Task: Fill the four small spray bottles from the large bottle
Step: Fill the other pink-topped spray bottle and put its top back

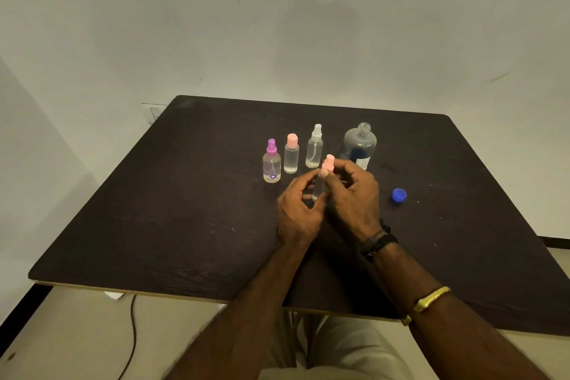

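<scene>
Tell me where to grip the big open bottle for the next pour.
Grip the large bottle around its wide round body, below the shoulder, from its right side. The threaded neck is open and narrow, and the small bottles and both hands crowd its left and front.

Both my forearms are bare, no sleeves. On my right wrist sits a black braided band (378,243); higher up that forearm, a gold bangle (431,299). My lap shows pale beige trousers (339,345).
</scene>
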`<state>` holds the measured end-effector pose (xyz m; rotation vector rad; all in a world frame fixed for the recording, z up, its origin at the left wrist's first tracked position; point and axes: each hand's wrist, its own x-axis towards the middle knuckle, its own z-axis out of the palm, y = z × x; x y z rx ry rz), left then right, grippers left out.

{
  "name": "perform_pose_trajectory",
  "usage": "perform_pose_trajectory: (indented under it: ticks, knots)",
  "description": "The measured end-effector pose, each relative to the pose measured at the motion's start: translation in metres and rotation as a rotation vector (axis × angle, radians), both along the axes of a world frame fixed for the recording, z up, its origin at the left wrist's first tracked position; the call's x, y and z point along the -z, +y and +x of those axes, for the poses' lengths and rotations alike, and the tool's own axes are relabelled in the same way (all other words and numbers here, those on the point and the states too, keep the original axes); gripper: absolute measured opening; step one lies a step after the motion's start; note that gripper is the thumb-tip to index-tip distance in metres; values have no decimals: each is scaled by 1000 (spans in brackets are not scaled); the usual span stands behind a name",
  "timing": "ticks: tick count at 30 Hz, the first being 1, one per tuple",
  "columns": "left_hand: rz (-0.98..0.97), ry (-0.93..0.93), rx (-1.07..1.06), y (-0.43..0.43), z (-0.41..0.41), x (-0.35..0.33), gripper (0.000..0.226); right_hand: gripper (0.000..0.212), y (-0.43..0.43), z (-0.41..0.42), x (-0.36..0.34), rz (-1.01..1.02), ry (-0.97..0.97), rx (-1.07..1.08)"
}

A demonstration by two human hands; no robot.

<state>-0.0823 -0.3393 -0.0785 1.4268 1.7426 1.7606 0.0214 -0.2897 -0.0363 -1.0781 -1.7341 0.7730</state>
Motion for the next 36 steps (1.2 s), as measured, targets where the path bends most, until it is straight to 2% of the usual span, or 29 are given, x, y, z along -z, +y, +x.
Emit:
perform_pose_trajectory:
  ticks: [12, 20, 25, 36]
  knots:
    - [-7, -27, 6, 4, -1, 6, 40, 18, 0, -4, 3, 27, -27, 71]
    - [-12, -20, 26, 4, 0, 6, 43, 24, -3, -3, 6, -6, 56, 73]
    - [-9, -75, 41, 4, -1, 3, 44, 23, -2, -4, 6, 57, 18, 118]
    - [1, -115, -94, 1, -11, -3, 42, 24, 3, -26, -4, 120, -38, 69]
